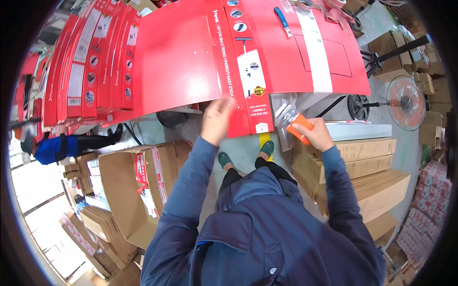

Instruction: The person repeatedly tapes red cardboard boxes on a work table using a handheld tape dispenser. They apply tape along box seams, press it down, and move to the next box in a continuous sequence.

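Observation:
A long red printed carton lies across the red-covered table, its near end jutting past the table's edge toward me. At the left side of that end is my left hand, blurred; whether it touches the carton or pinches anything I cannot tell. My right hand grips an orange handheld tape dispenser just right of the carton's end. Clear material, apparently tape, shows at the dispenser's front. Farther back on the table lies a blue-handled utility knife.
Red cartons stand in a row at the table's left. An open cardboard box is at my left, with stacked long cartons at my right. A fan stands beyond them. A person in blue is at far left.

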The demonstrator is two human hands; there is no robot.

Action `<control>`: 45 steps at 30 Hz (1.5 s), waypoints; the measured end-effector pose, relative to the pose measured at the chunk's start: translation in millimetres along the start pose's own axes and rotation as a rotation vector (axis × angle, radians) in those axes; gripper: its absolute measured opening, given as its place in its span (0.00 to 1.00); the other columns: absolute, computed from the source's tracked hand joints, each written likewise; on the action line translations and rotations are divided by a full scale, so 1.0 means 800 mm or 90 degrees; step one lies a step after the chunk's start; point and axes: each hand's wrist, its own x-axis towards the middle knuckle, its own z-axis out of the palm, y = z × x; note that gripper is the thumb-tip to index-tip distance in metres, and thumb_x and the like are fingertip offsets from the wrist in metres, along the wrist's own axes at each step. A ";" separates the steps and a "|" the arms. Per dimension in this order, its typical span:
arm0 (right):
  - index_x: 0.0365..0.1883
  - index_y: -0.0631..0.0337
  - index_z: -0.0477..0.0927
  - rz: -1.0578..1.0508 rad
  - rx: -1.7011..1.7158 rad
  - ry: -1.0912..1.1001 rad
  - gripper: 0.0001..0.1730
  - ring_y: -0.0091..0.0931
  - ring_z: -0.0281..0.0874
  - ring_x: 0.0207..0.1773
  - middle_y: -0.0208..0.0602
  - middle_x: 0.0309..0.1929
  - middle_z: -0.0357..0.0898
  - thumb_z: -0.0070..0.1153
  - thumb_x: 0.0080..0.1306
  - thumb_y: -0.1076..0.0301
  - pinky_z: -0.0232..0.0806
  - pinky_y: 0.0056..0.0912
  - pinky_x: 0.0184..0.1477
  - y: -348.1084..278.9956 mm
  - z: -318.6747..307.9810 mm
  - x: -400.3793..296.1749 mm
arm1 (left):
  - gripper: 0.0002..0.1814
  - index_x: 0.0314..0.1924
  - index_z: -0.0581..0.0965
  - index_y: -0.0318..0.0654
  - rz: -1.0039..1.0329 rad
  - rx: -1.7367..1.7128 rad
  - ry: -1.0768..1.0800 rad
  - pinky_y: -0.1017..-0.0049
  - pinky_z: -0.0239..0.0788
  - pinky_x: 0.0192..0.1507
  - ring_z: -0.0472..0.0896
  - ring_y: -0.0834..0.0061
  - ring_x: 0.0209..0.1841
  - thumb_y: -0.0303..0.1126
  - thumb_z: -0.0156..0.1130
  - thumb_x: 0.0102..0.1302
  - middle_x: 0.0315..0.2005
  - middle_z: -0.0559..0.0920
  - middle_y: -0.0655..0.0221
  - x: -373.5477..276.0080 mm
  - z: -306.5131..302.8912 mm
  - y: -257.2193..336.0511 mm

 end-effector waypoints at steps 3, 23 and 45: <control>0.35 0.69 0.90 -0.158 -0.101 -0.169 0.29 0.34 0.82 0.28 0.44 0.26 0.87 0.73 0.68 0.44 0.74 0.41 0.39 -0.044 -0.028 0.001 | 0.27 0.70 0.79 0.31 -0.040 -0.297 -0.311 0.72 0.72 0.68 0.81 0.78 0.62 0.46 0.62 0.84 0.57 0.87 0.69 -0.084 0.037 0.024; 0.38 0.67 0.91 -0.015 -0.120 -0.223 0.36 0.32 0.85 0.35 0.44 0.33 0.88 0.76 0.61 0.36 0.76 0.40 0.43 0.124 0.010 0.174 | 0.18 0.62 0.81 0.35 -0.205 -0.222 0.235 0.74 0.77 0.55 0.85 0.79 0.52 0.41 0.60 0.85 0.55 0.87 0.65 -0.024 0.050 -0.222; 0.80 0.50 0.69 0.151 0.817 0.182 0.38 0.43 0.78 0.73 0.47 0.76 0.75 0.60 0.72 0.57 0.76 0.42 0.69 0.033 0.334 0.133 | 0.53 0.84 0.61 0.79 0.653 0.807 -0.245 0.15 0.30 0.75 0.35 0.36 0.88 0.83 0.59 0.62 0.89 0.47 0.73 0.267 0.018 0.004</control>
